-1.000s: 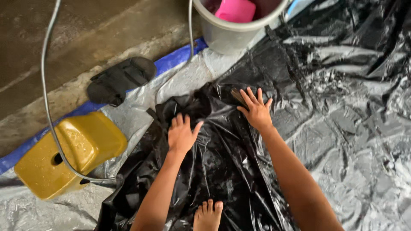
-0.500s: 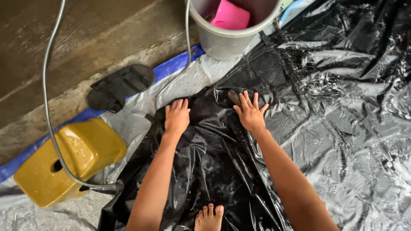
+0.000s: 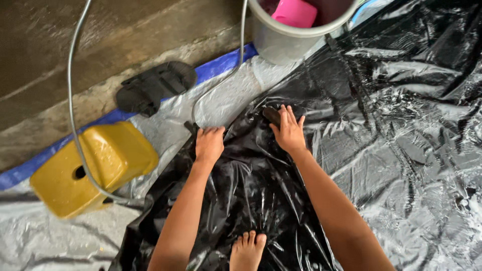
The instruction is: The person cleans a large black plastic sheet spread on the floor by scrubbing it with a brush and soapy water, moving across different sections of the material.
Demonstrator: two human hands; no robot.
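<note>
Head view: left hand [image 3: 209, 144] flat, fingers curled at the black sheet [image 3: 261, 190] edge; right hand [image 3: 289, 132] open, pressing a dark brush [image 3: 271, 115] on it. Sheet wet on the floor; scrubbing looks unfinished.

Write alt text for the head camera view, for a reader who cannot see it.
Two bare hands, left hand and right hand, press flat on a wet black plastic sheet on the ground. A yellow stool, a hose, a black sandal and a grey bucket lie around.
</note>
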